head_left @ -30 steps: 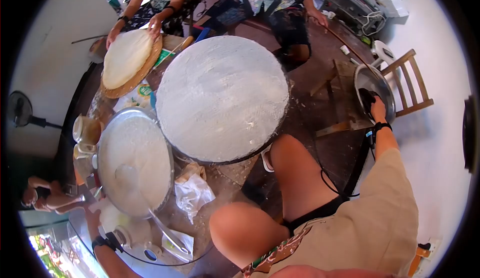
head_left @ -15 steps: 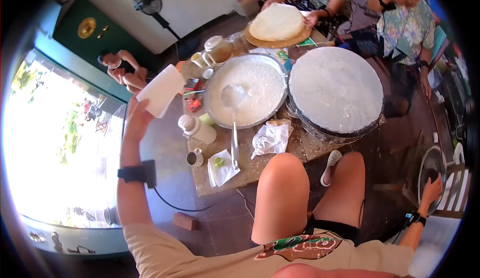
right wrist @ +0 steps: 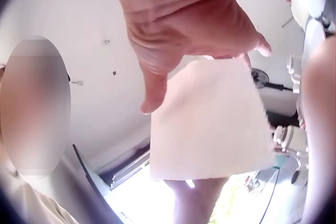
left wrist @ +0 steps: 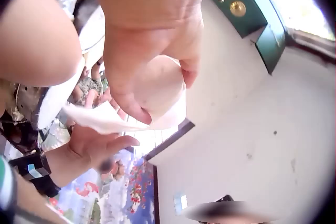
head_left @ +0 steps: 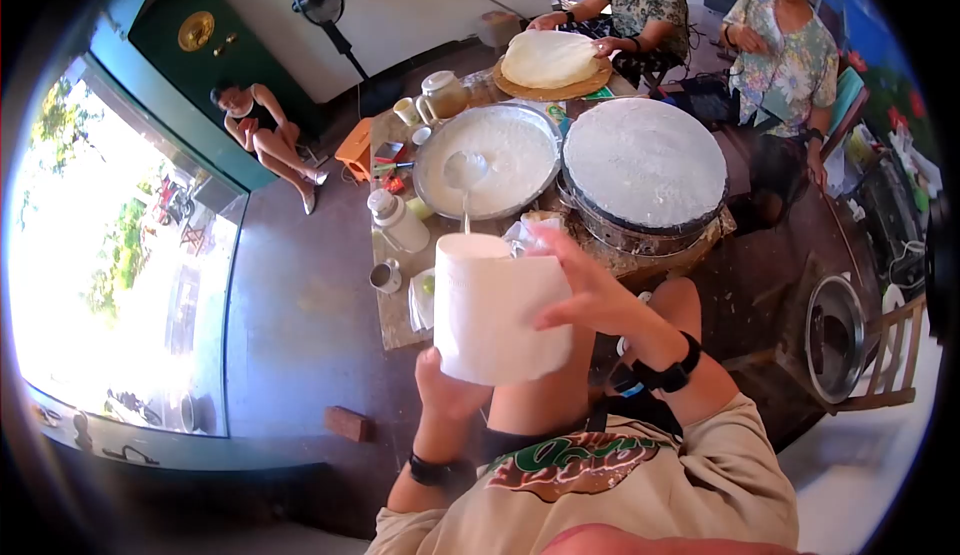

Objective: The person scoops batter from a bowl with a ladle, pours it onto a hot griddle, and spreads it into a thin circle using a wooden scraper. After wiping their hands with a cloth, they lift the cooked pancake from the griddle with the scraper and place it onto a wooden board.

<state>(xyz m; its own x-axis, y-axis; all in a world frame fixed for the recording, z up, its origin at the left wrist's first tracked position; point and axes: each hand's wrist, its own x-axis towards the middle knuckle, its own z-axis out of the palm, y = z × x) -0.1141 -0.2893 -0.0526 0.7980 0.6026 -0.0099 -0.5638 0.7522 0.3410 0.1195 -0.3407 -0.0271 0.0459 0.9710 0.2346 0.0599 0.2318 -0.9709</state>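
I hold a white paper towel roll [head_left: 490,305] up in front of my chest, above my knees. My left hand [head_left: 445,380] grips it from below, fingers curled round its lower end; the left wrist view shows the thumb [left wrist: 126,92] against the roll's end [left wrist: 160,85]. My right hand [head_left: 590,295] reaches across to the loose sheet [right wrist: 210,124] on the roll's right side. Its fingers are spread and touch the sheet's upper edge, while the thumb [right wrist: 152,95] stands apart from the paper.
Beyond the roll is a low table [head_left: 395,320] with a batter basin and ladle [head_left: 490,160], a round white-coated griddle [head_left: 645,160] and a white bottle [head_left: 397,223]. A metal pot [head_left: 835,335] stands at right. Two people sit at the far side, another by the green door.
My left hand brought the roll down from high at the left to in front of my chest. My right hand left the metal pot at right and came across to the roll.
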